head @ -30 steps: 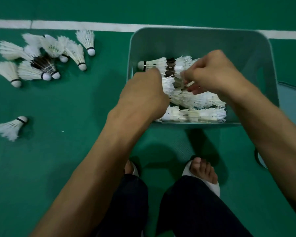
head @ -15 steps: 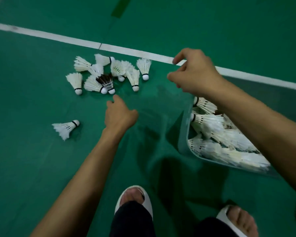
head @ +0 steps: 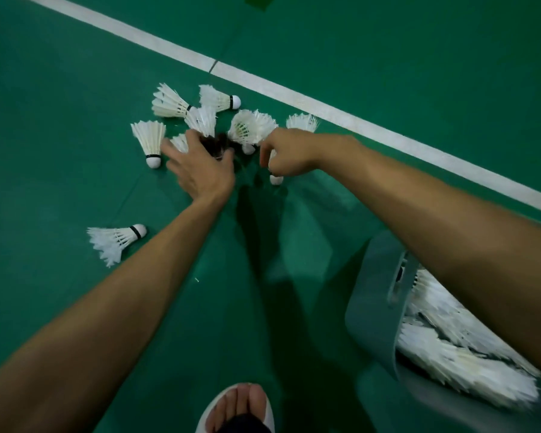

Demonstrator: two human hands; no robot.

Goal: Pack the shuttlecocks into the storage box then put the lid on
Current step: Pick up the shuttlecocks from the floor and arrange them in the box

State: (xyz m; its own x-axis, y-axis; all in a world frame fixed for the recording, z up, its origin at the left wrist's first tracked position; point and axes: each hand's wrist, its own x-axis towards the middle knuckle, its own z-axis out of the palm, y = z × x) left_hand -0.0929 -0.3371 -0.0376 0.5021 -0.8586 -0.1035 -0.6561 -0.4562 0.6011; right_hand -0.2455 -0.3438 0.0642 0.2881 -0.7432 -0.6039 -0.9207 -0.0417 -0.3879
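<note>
Several white feather shuttlecocks (head: 200,117) lie in a loose pile on the green floor, with a dark-feathered shuttlecock (head: 216,144) among them. My left hand (head: 200,170) rests on the pile with its fingers spread around the dark one. My right hand (head: 289,157) is curled down beside it, pinching a white shuttlecock whose cork (head: 275,179) pokes out below the fingers. One lone shuttlecock (head: 116,242) lies apart at the left. The grey storage box (head: 372,307) sits at the lower right, under my right forearm, with several shuttlecocks (head: 469,360) inside. No lid is in view.
A white court line (head: 294,95) runs diagonally behind the pile. My foot in a white slipper (head: 241,407) is at the bottom edge. Bare green floor lies between the pile and the box.
Both hands have left the box and moved left and forward to the pile. The view has swung left, so the box now sits at the lower right.
</note>
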